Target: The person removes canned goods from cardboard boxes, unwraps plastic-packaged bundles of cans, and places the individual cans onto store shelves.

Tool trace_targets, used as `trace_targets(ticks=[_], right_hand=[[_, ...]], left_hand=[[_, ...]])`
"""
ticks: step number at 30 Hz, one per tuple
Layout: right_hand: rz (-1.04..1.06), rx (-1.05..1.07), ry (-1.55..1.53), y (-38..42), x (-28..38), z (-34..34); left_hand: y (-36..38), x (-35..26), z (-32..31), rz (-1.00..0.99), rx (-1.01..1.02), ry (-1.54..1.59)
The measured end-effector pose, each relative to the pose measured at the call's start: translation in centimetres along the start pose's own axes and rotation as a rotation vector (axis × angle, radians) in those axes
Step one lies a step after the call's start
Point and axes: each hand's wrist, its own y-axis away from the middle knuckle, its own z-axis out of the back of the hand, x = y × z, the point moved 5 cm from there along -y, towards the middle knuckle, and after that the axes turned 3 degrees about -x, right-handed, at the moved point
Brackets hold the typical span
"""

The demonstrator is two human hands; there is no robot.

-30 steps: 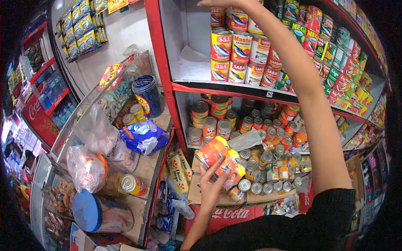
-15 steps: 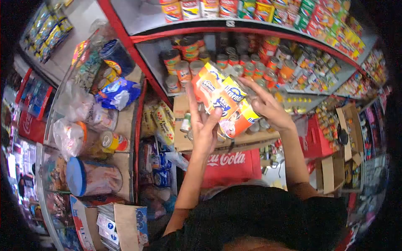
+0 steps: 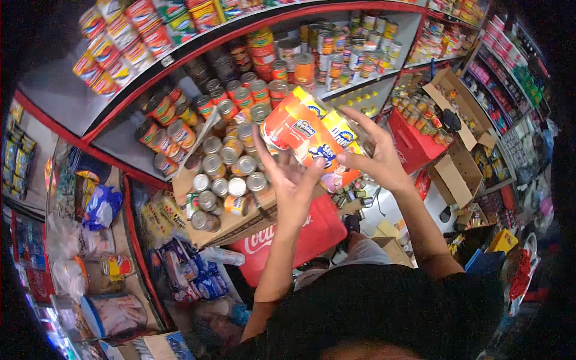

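Observation:
An orange and yellow bundle pack [image 3: 306, 129], printed with "SAVE", is held up in front of me at a tilt. My left hand [image 3: 292, 183] supports it from the left and below, thumb on the printed front. On the other side my right hand [image 3: 377, 157] grips the right end, its thumb against the front and fingers over the top edge. What the wrap contains is mostly hidden. Below and left of the pack, many loose cans [image 3: 213, 168] stand in an open cardboard box [image 3: 255, 213].
The box rests by a red Coca-Cola cooler [image 3: 312, 231]. Behind are red-edged shelves [image 3: 99, 129] with cans and pouches. To the right, open cartons [image 3: 453, 180] and another red case [image 3: 405, 135] holding cans. A wooden shelf [image 3: 135, 288] with jars and bags runs along the left.
My view has turned to the right, so the can box and the right-side cartons show more. Both hands still hold the pack; my right thumb now lies on its front.

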Motion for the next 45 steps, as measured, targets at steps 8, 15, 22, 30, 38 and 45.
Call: trace_targets(ticks=[8, 15, 22, 30, 38, 45], right_hand=[[0.31, 0.027, 0.606, -1.7, 1.9, 10.8], [0.304, 0.319, 0.649, -3.9, 2.4, 19.9], [0.385, 0.241, 0.677, -5.6, 5.6, 24.6], [0.456, 0.18, 0.542, -3.0, 5.8, 23.7], [0.449, -0.246, 0.582, 2.0, 6.5, 21.5], [0.787, -0.217, 0.599, 2.3, 8.9, 20.5]], left_hand=[[-3.1, 5.0, -5.9, -0.334, -0.02, -0.801], [-7.0, 13.1, -9.8, 0.306, 0.357, -0.521], [-6.7, 17.9, -12.9, 0.259, 0.148, -0.293], [-4.5, 15.9, -13.1, 0.293, 0.125, -0.317], [-0.6, 17.1, -12.3, 0.398, 0.015, -0.14], [2.3, 15.8, -15.0, 0.244, -0.255, -0.047]])
